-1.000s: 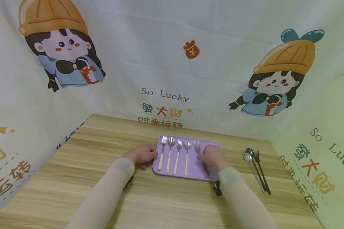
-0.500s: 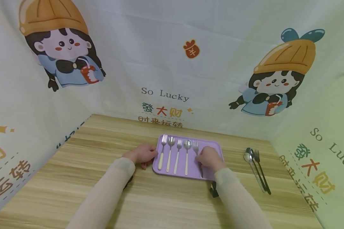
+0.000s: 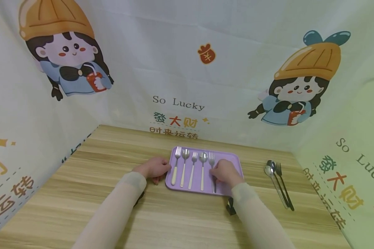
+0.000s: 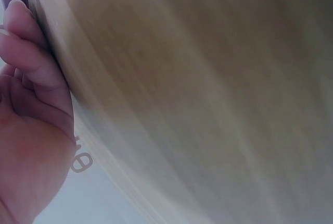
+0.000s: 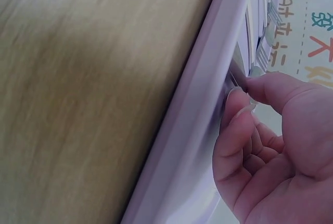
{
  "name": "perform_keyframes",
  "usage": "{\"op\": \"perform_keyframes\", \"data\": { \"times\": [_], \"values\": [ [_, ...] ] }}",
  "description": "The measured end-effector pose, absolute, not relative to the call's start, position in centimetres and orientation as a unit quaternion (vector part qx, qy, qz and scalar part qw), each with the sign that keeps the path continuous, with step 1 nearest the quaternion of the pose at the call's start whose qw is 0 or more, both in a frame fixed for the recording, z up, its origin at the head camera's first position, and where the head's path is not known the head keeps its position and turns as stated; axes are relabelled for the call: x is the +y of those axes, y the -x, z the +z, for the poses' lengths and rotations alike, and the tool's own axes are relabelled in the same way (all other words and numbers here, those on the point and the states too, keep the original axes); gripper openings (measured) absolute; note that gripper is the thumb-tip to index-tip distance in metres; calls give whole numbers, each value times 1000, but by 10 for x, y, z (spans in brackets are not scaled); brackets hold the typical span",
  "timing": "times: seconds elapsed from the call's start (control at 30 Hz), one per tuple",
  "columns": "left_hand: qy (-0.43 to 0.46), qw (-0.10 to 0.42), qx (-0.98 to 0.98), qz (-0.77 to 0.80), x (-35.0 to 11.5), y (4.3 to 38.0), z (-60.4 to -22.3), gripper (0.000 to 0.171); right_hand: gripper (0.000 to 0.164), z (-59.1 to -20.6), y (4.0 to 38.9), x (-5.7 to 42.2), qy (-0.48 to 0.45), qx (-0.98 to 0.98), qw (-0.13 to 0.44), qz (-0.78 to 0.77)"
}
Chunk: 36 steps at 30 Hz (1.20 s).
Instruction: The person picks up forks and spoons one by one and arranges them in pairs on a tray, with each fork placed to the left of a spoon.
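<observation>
On the wooden table lies a purple tray (image 3: pixel 233 158) with a row of cutlery in it. From the left come a fork (image 3: pixel 176 162), a spoon (image 3: pixel 185 154), a smaller fork (image 3: pixel 193 164) and another spoon (image 3: pixel 203 159), all with pale handles. My right hand (image 3: pixel 227 172) pinches a metal fork (image 3: pixel 211 158) between thumb and fingertips, tines pointing away, at the right end of this row. In the right wrist view that pinch sits just inside the tray's rim (image 5: pixel 195 78). At the tray's left edge my left hand (image 3: pixel 156 167) holds the rim with curled fingers.
Right of the tray, a silver spoon (image 3: pixel 269 171), a dark spoon (image 3: pixel 272 163) and a black fork (image 3: pixel 279 169) lie close together on the table (image 3: pixel 174 221). Printed cloth (image 3: pixel 137 69) walls the back and sides.
My right hand has moved a little left with the fork, which has gone from slanted to nearly in line with the other pieces. The left hand has stayed at the rim.
</observation>
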State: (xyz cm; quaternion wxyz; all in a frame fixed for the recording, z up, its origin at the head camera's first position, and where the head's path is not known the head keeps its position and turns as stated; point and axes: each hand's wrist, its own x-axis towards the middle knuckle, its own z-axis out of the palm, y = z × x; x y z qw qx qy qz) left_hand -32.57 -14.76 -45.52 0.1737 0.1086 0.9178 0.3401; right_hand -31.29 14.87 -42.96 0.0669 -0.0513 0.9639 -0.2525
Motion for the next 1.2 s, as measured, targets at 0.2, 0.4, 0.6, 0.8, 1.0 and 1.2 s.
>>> {"op": "perform_keyframes", "data": {
  "times": [0.2, 0.4, 0.6, 0.8, 1.0, 1.2],
  "values": [
    [-111, 175, 919, 337, -148, 326, -456, 29, 25, -431, 311, 152, 47, 963, 66, -256],
    [-109, 173, 919, 337, -148, 327, -459, 29, 26, -429, 314, 161, 45, 966, 55, -250],
    [-112, 170, 917, 343, -149, 326, -459, 29, 27, -422, 318, 177, 41, 967, 33, -249],
    [-110, 176, 915, 345, -148, 328, -458, 29, 25, -412, 321, 206, 35, 968, 20, -246],
    [-114, 175, 920, 332, -147, 328, -454, 29, 27, -401, 318, 239, 30, 974, 17, -225],
    [-110, 169, 924, 325, -145, 326, -454, 28, 27, -395, 312, 274, 26, 981, 28, -188]
  ]
}}
